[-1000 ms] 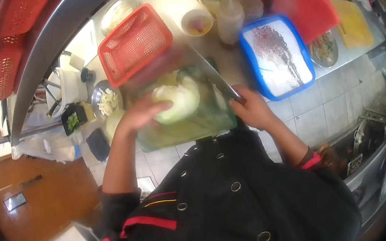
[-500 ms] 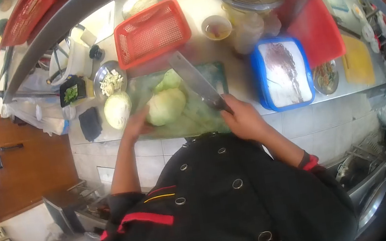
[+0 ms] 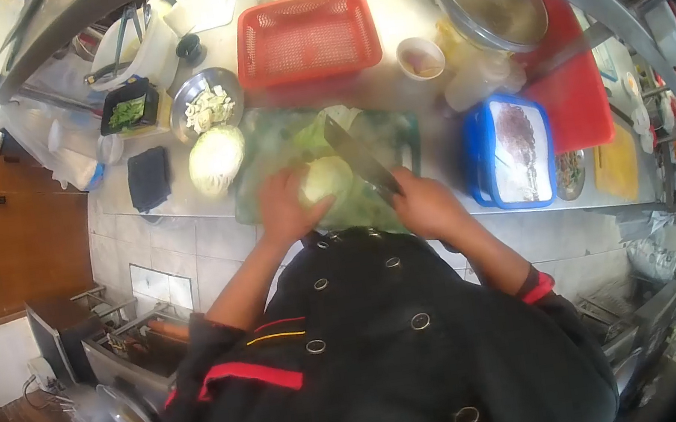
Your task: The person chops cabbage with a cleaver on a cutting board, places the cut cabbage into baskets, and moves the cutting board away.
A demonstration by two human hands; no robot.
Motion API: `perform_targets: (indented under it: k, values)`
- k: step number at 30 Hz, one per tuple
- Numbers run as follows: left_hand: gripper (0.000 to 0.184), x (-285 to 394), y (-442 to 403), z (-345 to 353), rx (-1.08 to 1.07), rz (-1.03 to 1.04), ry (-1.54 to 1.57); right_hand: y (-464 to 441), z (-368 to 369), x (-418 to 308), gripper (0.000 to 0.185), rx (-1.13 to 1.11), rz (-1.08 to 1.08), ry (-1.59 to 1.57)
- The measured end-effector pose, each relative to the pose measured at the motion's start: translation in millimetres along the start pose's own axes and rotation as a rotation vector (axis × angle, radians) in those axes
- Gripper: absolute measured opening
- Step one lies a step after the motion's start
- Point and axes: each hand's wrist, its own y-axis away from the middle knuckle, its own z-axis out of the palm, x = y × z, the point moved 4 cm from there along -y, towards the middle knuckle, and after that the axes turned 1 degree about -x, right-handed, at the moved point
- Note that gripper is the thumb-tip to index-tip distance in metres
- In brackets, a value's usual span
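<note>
Our left hand cups the pale cabbage on the green board, thumb spread wide; our right hand clasps the knife, blade close alongside; should that rounded cabbage roll, the edge could slip toward our left hand.

Premises: a kitchen, professional in type. Evidence noted: a long work counter carrying a green cutting board, a knife, a cabbage, a red plastic basket, a large metal bowl and a black tub of greens. White tiles lie below. The person wears a dark, cook-style buttoned jacket.
</note>
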Motion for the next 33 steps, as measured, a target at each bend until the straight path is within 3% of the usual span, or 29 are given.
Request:
perform_targets:
  k: [9,14,24,33]
  values:
    - [0.066,-3,4,5,0.102,-0.03,0.022,-7,6,-10,0.029,-0.097,0.014,0.09]
    - [0.066,-7,6,12,0.127,-0.043,0.05,-45,67,6,0.027,0.001,-0.04,0.088]
    - [0.063,-4,7,11,0.183,-0.014,0.063,-9,4,-25,0.028,-0.021,0.037,0.103]
    - [0.064,-5,9,10,0.174,-0.082,0.048,-18,20,-24,0.027,-0.057,0.011,0.105]
